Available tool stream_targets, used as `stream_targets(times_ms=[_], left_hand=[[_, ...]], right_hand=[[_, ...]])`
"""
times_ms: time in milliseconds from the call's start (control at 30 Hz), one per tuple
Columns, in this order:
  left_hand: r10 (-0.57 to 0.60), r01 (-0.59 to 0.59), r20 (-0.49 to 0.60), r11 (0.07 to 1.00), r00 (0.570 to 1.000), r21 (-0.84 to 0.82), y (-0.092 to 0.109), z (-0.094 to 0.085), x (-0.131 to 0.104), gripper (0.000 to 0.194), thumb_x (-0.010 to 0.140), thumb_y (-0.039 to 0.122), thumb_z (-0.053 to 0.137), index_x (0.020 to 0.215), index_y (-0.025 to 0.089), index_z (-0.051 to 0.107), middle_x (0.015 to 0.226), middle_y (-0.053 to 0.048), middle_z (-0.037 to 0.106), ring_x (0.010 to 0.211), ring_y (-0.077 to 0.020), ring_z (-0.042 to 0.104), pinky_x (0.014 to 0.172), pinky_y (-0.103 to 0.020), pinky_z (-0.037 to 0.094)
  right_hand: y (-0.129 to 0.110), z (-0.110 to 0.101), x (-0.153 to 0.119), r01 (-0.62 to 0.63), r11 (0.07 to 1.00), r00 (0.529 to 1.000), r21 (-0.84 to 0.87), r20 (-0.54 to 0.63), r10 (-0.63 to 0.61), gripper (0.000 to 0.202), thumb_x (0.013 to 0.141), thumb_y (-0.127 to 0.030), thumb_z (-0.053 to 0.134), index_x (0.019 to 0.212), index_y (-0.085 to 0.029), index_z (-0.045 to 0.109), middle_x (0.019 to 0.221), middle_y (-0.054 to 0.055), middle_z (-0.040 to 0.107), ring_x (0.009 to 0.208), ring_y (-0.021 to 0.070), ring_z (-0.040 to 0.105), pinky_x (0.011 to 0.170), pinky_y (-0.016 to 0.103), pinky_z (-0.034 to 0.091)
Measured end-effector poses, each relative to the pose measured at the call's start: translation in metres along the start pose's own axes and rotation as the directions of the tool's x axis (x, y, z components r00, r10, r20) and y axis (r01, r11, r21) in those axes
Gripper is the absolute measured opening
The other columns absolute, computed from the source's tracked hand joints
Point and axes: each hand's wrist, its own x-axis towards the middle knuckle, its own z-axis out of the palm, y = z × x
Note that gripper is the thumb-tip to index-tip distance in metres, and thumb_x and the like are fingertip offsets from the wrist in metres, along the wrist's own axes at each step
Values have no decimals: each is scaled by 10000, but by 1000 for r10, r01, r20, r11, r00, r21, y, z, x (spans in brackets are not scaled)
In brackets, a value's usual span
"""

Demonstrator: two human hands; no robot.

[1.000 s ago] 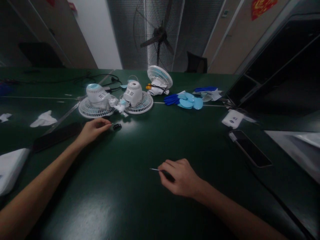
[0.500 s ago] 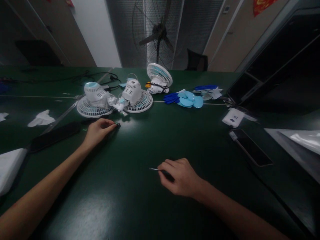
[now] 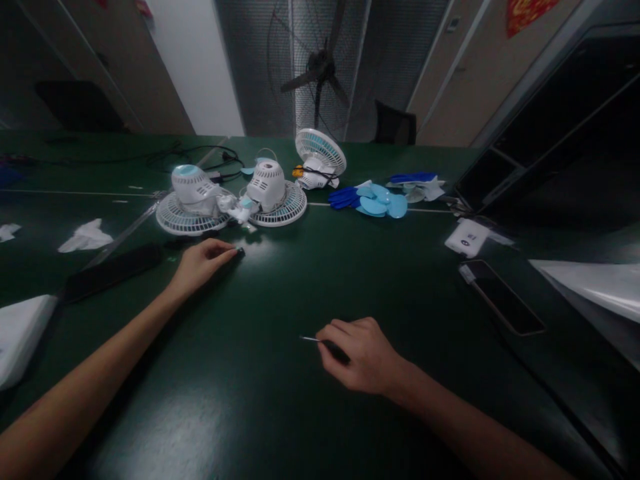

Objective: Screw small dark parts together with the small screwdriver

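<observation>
Bringing thumb and fingertips of the bare left hand together at a small black part, on the dark green counter just in front of the white plastic fan head with upright slotted housing. Cannot tell whether grasping or merely touching there. Grasping a slim silver metal-shafted tool in the bare right hand, well in front and to the right of that fan head. Just left of it, a second white fan head; to its right, pale blue rounded plastic blades.
</observation>
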Motion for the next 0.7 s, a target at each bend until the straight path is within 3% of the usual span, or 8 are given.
stream_targets(times_ms=[200,333,700], left_hand=[[108,-105,146,994,983,-24,14,6,-5,452,899,641,703,1056,227,797,1060,-77,792,910,-262,716,757,-326,525],[192,-191,129,981,973,-22,24,10,-11,432,924,623,691,1074,234,804,1110,-86,794,976,-276,725,845,-353,544],[132,-123,212,991,968,-55,30,4,-11,491,897,654,692,1149,248,805,1181,-91,786,1072,-313,730,941,-424,574]], right_hand=[[-2,-1,1,4,1000,1000,-2,3,-4,165,1008,-255,551,1035,-200,704,860,-5,711,659,126,622,657,285,398],[-2,0,0,-2,1000,1000,-6,-4,2,162,1003,-254,553,1028,-204,705,859,-2,716,662,128,625,667,288,397],[-3,-3,2,-11,1000,1000,-3,9,11,158,992,-241,559,1022,-202,709,841,-6,707,640,125,614,648,289,394]])
